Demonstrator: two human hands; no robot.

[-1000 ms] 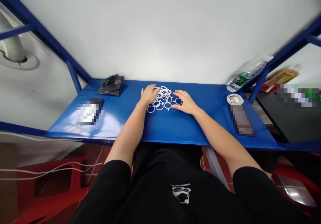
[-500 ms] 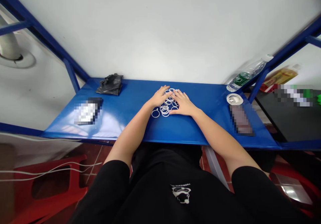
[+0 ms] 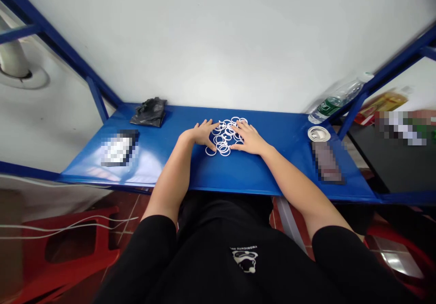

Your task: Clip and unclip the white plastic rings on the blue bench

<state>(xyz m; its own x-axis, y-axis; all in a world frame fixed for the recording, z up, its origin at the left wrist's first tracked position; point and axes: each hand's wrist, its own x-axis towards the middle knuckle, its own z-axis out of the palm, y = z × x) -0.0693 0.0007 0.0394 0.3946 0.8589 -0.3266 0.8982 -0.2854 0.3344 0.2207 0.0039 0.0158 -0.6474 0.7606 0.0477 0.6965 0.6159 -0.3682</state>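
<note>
Blue table (image 3: 235, 176): left hand (image 3: 201, 133) and right hand (image 3: 251, 140) lay spread on either side of the overlapping white rings (image 3: 224, 144), clasping none. Low, light, even contact seemed best, lest rings ride up or scatter. Bag (image 3: 150, 113) sat farther back, leftward.

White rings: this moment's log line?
white rings: loose pile, blue tabletop | left hand: open, left edge | right hand: open, right edge

No lettering can be read with certainty. Black shirt (image 3: 211, 254): a line of small white capitals (image 3: 244, 247) above a printed figure (image 3: 245, 261), too small to decipher. Clear bottle (image 3: 349, 90): green label (image 3: 329, 107) with white marks, likewise illegible.
</note>
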